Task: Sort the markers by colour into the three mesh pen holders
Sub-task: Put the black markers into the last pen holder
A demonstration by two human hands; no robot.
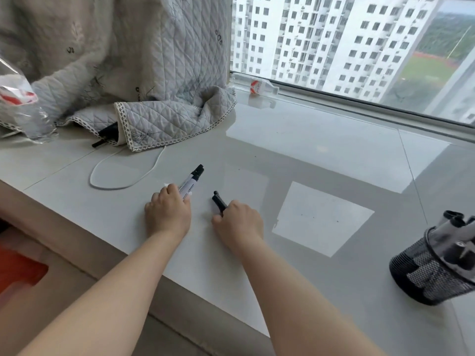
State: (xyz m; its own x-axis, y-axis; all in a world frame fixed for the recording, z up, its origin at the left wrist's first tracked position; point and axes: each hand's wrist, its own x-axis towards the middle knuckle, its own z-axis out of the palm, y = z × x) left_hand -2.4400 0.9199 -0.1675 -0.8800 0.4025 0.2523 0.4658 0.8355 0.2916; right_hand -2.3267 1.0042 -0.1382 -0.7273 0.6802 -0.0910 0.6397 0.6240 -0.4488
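Note:
My left hand (168, 213) grips two black-capped markers with white barrels (191, 182), their caps pointing away from me. Just to its right, my right hand (239, 223) holds another black marker (219, 201), its cap sticking out past my fingers. Both hands rest on the glossy white sill (308, 150). A black mesh pen holder (426, 278) stands at the right edge, tilted, with several black-capped markers (452, 223) in it. One more black marker (105, 136) pokes out from under the quilt at the back left. Only one holder is in view.
A grey quilted blanket (159, 122) lies heaped at the back left, with a white cable (115, 186) looping out from under it. A clear plastic bottle (20, 109) stands at far left, another lies by the window (259, 86). The sill's front edge (84, 253) drops off on the left.

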